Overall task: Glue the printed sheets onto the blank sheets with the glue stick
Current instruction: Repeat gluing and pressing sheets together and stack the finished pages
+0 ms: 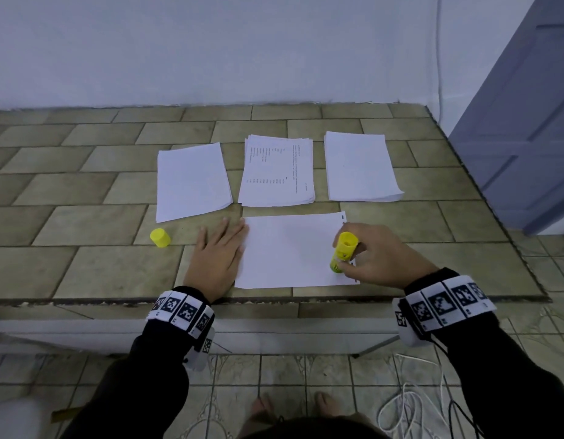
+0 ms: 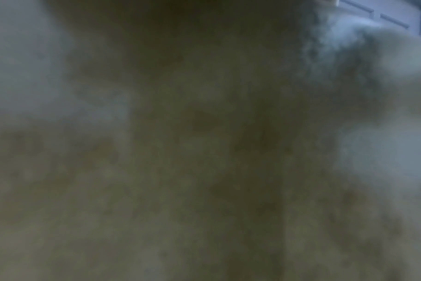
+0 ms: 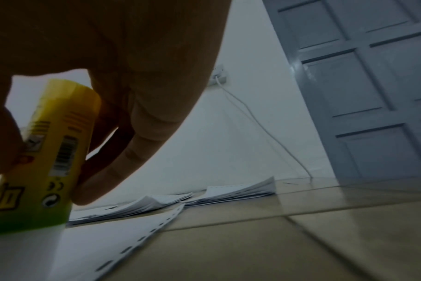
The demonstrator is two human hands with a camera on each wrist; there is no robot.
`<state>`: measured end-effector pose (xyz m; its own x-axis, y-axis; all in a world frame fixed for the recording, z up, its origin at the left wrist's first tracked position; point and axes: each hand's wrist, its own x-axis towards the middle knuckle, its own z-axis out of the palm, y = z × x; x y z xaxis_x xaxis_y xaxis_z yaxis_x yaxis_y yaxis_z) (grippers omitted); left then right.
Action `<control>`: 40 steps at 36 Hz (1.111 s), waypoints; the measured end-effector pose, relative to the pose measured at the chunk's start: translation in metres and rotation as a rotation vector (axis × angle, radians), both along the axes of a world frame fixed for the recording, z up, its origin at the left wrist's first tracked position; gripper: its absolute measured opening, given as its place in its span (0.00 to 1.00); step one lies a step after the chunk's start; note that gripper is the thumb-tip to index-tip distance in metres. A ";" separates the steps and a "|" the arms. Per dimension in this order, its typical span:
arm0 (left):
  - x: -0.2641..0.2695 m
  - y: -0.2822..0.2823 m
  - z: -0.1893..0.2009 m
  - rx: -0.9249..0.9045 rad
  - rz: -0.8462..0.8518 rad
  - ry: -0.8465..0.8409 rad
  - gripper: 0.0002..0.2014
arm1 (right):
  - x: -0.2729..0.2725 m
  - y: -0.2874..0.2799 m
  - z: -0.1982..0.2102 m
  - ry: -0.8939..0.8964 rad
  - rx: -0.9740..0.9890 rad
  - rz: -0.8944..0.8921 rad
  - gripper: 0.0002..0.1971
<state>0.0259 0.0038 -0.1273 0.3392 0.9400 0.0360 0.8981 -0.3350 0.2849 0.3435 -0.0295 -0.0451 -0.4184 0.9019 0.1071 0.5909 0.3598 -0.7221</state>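
A: Head view: right hand (image 1: 380,256) grasps the yellow glue stick (image 1: 343,251), tip down on the near sheet (image 1: 290,248); left hand (image 1: 218,251) flat, fingers straight, pressing that sheet's left edge. Cap (image 1: 160,237) lies apart.

B: Right wrist adds punched holes along the sheet's margin, barcode on the tube. Left wrist: murk only.

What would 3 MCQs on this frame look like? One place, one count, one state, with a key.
1. Where is the yellow cap?
A. left of the left hand
B. on the printed stack
C. on the glue stick

2. How many paper stacks lie along the far row?
A. two
B. three
C. five

3. The right hand:
A. lies flat
B. grips the glue stick
C. holds the cap

Key: A, cap lies on the tiles; B, three stacks side by side; B, fingers wrap the tube on the sheet.
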 end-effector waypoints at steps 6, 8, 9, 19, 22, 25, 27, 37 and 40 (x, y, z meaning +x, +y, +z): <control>0.001 0.000 -0.001 0.012 0.002 -0.022 0.35 | 0.014 -0.003 -0.001 -0.076 0.032 -0.045 0.08; 0.001 -0.001 -0.001 0.010 0.008 -0.033 0.35 | 0.016 -0.001 0.001 -0.115 0.022 -0.041 0.07; 0.002 -0.001 -0.001 0.010 0.011 -0.040 0.35 | 0.016 -0.001 0.002 -0.130 0.022 -0.043 0.08; 0.002 -0.001 -0.001 0.021 0.024 -0.030 0.35 | -0.059 0.013 0.012 -0.084 -0.034 0.125 0.11; 0.004 0.000 0.001 0.021 0.023 -0.034 0.35 | -0.091 0.015 0.012 -0.089 -0.017 0.189 0.11; 0.002 0.001 -0.003 -0.005 0.009 -0.014 0.32 | -0.115 0.017 0.011 -0.092 0.008 0.254 0.11; -0.001 0.002 -0.006 -0.010 -0.018 0.032 0.32 | -0.126 0.018 0.008 -0.103 0.011 0.288 0.12; 0.001 -0.001 0.000 0.008 -0.011 -0.038 0.36 | -0.134 0.046 0.008 -0.149 -0.016 0.315 0.09; 0.001 -0.001 -0.002 0.027 0.011 -0.061 0.34 | -0.132 0.062 0.010 -0.162 -0.029 0.259 0.10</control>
